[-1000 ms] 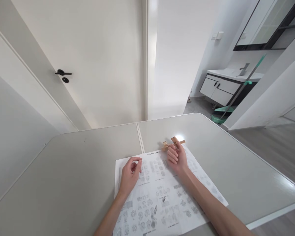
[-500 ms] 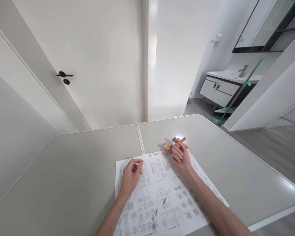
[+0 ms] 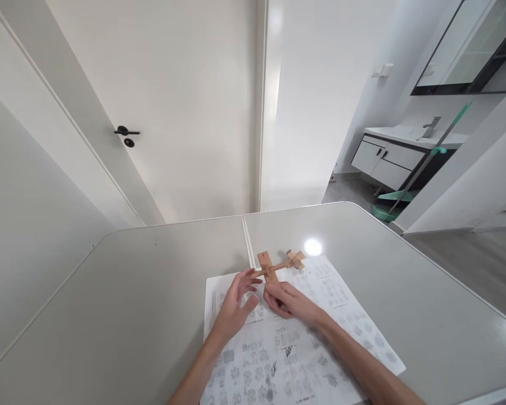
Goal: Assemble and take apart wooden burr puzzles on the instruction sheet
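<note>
My right hand (image 3: 290, 300) is closed around the lower end of a crossed wooden puzzle (image 3: 266, 263), a broad flat bar with a thinner stick through it. Beside the stick's left end is my left hand (image 3: 239, 304), its fingers and thumb apart; whether a fingertip touches the stick, I cannot tell. A smaller wooden burr puzzle (image 3: 296, 259) rests by the top edge of the printed sheet (image 3: 287, 360), just past the right end of the stick. Both hands are above this sheet, which is covered in small grey diagrams.
The sheet lies on a grey table (image 3: 122, 315) with a seam (image 3: 248, 242) running across it. Beyond stands a white door (image 3: 194, 112) with a black handle (image 3: 126, 131). Off to the right are a sink cabinet (image 3: 388, 157) and a green-handled broom (image 3: 434, 152).
My right hand has brought the crossed wooden puzzle left and nearer to my left hand. My left hand has opened its fingers. The view has shifted slightly.
</note>
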`<state>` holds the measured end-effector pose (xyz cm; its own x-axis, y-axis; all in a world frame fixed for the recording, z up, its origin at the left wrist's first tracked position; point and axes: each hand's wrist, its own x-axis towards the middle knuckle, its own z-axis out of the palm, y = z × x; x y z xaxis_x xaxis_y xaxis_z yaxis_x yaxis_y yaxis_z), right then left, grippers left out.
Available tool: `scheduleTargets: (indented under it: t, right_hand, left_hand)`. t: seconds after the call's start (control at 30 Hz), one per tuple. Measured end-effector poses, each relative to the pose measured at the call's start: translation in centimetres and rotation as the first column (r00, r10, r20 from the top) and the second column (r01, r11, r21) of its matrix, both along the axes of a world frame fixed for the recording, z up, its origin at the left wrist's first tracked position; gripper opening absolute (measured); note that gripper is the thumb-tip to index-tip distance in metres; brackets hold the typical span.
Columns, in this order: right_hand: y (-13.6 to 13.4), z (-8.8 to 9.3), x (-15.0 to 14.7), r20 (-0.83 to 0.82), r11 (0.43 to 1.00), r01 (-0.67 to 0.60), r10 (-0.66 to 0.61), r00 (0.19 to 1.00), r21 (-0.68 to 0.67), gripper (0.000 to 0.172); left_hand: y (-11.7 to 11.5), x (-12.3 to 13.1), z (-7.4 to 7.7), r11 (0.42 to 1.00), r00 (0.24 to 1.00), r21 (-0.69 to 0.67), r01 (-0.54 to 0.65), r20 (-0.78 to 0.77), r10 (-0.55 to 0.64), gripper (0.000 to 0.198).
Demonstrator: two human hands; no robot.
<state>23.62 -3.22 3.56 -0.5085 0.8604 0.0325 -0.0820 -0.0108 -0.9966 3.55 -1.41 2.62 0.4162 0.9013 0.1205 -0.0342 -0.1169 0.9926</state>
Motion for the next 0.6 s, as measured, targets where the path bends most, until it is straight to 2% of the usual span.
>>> scheduleTargets:
  t: [0.07,0.13,0.23,0.33,0.5,0.6]
  right_hand:
    - [-0.4,0.1,-0.4,0.041,0.994,-0.102,0.100,0.994,0.048,0.070]
    - [-0.5,-0.2,-0.8,0.087,0.983,-0.173,0.167,0.982,0.068,0.070]
    - [-0.5,-0.9,-1.1,0.121,0.980,-0.197,0.192,0.974,0.030,0.058]
    - [-0.3,-1.5,-1.2,0.082,0.988,-0.152,0.151,0.985,0.011,0.043]
    - [-0.1,-1.3,-1.3,0.019,0.995,-0.090,0.089,0.996,0.035,0.035]
    - [0.1,-0.9,-1.0,0.009,0.991,0.068,-0.070,0.998,0.116,0.025]
  left_hand:
    - [-0.2,0.1,0.2,0.993,0.992,-0.075,0.092,0.095,-0.084,0.084]
    - [-0.4,0.1,0.3,0.980,0.983,-0.143,0.140,0.138,-0.121,0.088]
    - [-0.5,0.1,0.4,0.977,0.987,-0.187,0.103,0.138,-0.078,0.084]
    - [-0.5,0.0,0.4,0.980,0.993,-0.197,0.032,0.118,-0.008,0.079]
    - [-0.5,-0.1,0.4,0.993,0.995,-0.110,-0.039,0.089,0.049,0.069]
    - [-0.6,-0.1,0.4,0.993,0.993,-0.011,-0.117,0.014,0.118,0.072]
